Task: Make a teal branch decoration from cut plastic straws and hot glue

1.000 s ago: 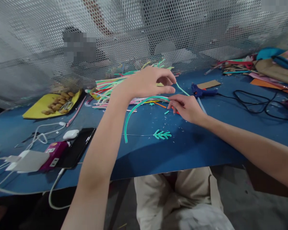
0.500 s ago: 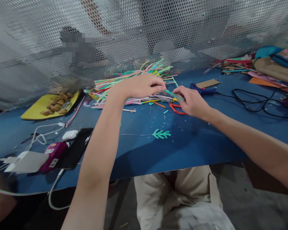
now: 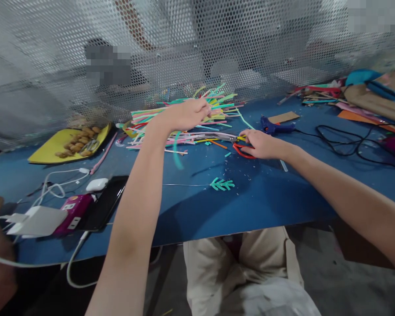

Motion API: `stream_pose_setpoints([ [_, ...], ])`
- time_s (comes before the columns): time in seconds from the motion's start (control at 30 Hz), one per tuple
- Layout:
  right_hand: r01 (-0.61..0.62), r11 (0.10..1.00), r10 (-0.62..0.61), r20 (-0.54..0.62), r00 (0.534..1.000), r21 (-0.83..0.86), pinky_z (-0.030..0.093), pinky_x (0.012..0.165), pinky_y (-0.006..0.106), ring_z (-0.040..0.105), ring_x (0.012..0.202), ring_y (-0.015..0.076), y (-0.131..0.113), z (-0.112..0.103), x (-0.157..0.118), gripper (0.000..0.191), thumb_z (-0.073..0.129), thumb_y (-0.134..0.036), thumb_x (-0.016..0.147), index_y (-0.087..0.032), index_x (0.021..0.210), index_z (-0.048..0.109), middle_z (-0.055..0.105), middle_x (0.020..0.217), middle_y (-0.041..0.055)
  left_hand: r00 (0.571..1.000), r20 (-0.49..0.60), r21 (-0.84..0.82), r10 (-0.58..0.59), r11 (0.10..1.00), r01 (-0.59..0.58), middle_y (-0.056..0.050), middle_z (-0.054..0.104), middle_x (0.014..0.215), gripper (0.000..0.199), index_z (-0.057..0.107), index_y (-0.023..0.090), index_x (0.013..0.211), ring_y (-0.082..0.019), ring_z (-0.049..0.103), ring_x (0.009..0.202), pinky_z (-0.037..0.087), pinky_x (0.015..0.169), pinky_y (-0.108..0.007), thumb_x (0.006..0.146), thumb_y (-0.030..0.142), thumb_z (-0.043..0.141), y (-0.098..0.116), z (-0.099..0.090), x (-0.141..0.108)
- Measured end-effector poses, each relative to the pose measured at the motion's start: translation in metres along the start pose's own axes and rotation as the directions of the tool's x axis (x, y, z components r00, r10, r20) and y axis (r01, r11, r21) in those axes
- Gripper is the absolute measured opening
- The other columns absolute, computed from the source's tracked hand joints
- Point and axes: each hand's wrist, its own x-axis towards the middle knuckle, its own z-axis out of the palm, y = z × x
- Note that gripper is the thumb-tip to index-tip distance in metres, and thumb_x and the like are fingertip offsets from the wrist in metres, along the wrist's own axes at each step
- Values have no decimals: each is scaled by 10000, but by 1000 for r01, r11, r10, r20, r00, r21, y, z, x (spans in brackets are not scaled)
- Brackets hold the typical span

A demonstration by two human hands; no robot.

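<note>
My left hand [image 3: 189, 114] is closed in front of the pile of coloured pipe cleaners [image 3: 145, 115]. A blurred teal strip [image 3: 177, 153] hangs below its wrist and seems to be held in it; the grip itself is hidden. My right hand [image 3: 258, 144] has its fingers around the handles of the scissors [image 3: 230, 137], which have red and yellow grips and lie on the table with blades pointing left. A small teal leaf-shaped piece [image 3: 221, 184] on a thin wire lies nearer the front edge, touched by neither hand.
On the blue table [image 3: 191, 210] are a glue gun [image 3: 273, 126] with a black cable, cardboard, a black phone [image 3: 107, 204], a purple power block [image 3: 73, 215] and a yellow tray [image 3: 46, 147] of brown items. A perforated metal screen [image 3: 171, 66] stands behind. A person's arm shows far left.
My hands have moved apart: the left went leftward with the teal strip, which both hands held before. My right hand has come down onto the scissors' handles.
</note>
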Motion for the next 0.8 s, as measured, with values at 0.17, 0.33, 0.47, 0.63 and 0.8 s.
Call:
stream_pose_setpoints([
  [0.17, -75, 992, 71, -44, 996, -97, 478, 990, 512, 582, 1145, 394, 6, 6, 1, 567, 542, -503, 933, -80, 1310, 564, 619, 1208, 246, 989, 114, 56, 92, 994, -99, -62, 669, 900, 351, 647, 245, 912, -225, 604, 835, 451, 792, -347, 1006, 452, 380, 3, -4, 0],
  [0.33, -152, 985, 157, 49, 986, -82, 508, 786, 456, 662, 913, 342, 10, -2, 4, 472, 561, -557, 925, -122, 1073, 670, 694, 1027, 211, 999, -20, 47, 35, 998, -34, -72, 679, 963, 294, 644, 212, 1062, -231, 608, 864, 452, 821, -353, 1009, 395, 420, 7, -4, 0],
  [0.47, -205, 975, 217, 149, 965, -89, 427, 612, 374, 646, 674, 266, -1, -15, 2, 396, 554, -539, 929, -165, 937, 683, 698, 778, 130, 997, -77, 29, -30, 999, 32, -81, 675, 935, 293, 622, 201, 1160, -239, 605, 858, 457, 813, -357, 1003, 391, 463, -1, -3, 1],
  [0.63, -277, 959, 283, 173, 943, -60, 396, 571, 343, 649, 603, 245, -14, -25, -4, 291, 700, -460, 798, -196, 685, 661, 669, 614, 89, 994, -66, 14, -93, 995, 94, -84, 686, 950, 270, 632, 203, 1104, -228, 600, 816, 448, 774, -353, 999, 388, 466, 3, -1, 0],
  [0.8, -380, 850, 374, 90, 923, 365, 498, 580, 343, 675, 557, 216, -14, -26, -7, 322, 677, -430, 856, -200, 634, 643, 691, 587, 67, 998, -47, 2, -37, 999, 37, -88, 691, 985, 282, 625, 211, 928, -219, 604, 865, 444, 794, -343, 1018, 317, 379, 21, 5, -13],
])
